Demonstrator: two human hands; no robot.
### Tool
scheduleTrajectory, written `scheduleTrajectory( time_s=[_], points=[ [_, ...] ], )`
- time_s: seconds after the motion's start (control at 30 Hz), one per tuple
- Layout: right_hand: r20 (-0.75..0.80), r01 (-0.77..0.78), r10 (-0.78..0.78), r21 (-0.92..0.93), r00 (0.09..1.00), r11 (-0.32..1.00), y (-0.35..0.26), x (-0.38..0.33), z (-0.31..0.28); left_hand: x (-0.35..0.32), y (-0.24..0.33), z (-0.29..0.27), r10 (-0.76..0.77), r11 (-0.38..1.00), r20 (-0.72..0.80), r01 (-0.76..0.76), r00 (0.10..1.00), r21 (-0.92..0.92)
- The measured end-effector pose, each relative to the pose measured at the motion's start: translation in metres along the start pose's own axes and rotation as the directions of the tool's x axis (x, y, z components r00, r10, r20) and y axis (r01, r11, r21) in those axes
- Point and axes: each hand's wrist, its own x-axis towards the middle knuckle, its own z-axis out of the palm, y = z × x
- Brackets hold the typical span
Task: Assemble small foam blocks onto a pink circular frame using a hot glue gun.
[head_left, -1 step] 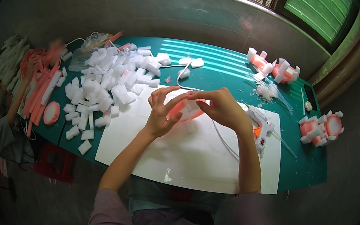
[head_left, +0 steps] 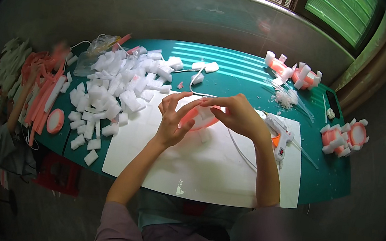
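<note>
A round pink-and-white foam piece (head_left: pixel 201 121) is on the white board (head_left: pixel 187 170) in front of me. Around its left side curls my left hand (head_left: pixel 172 122), thumb and fingers apart against it. My right hand (head_left: pixel 238 115) arches over the right side, thumb near its rim. The fingertips of both hands come together at the far edge, and whatever small thing may be pinched there is hidden. To the right of my right hand lies a white glue gun (head_left: pixel 281 143) with an orange part, its white cord (head_left: pixel 238 149) running across the board.
White foam blocks (head_left: pixel 110 86) are heaped at left, beside a pink foam disc (head_left: pixel 55 121) and pink strips (head_left: pixel 46 102). Foam assemblies (head_left: pixel 345 137) stand at right and far right, near clear sticks (head_left: pixel 304 107). Another person's arm (head_left: pixel 20 104) reaches in from far left.
</note>
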Motion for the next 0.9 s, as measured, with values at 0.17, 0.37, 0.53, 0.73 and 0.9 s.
scheduleTrajectory(
  time_s=[0.17,0.37,0.53,0.73,0.9],
  points=[
    [-0.025,0.046,-0.045,0.009,0.999,0.999,0.0045,0.001,0.0021,0.0019,0.0017,-0.0019,-0.009,1.0,-0.017,0.009,1.0,-0.002],
    [-0.043,0.068,-0.068,0.017,0.997,0.998,0.0048,0.0019,0.0038,0.0025,-0.0016,-0.0014,-0.034,0.998,-0.022,0.033,0.999,-0.047],
    [-0.035,0.062,-0.061,0.021,0.998,0.998,0.0056,0.0039,0.0056,0.0023,-0.003,-0.0033,-0.072,0.993,-0.011,0.071,0.997,-0.098],
    [-0.053,0.078,-0.078,0.009,0.996,0.997,0.0079,0.0025,0.0044,0.0044,0.0014,-0.0021,-0.077,0.995,0.0,0.077,0.997,-0.067],
    [-0.055,0.1,-0.099,0.021,0.994,0.995,0.0085,0.0029,0.0063,0.0041,0.0006,-0.0027,-0.098,0.993,0.002,0.098,0.995,-0.071]
  ],
)
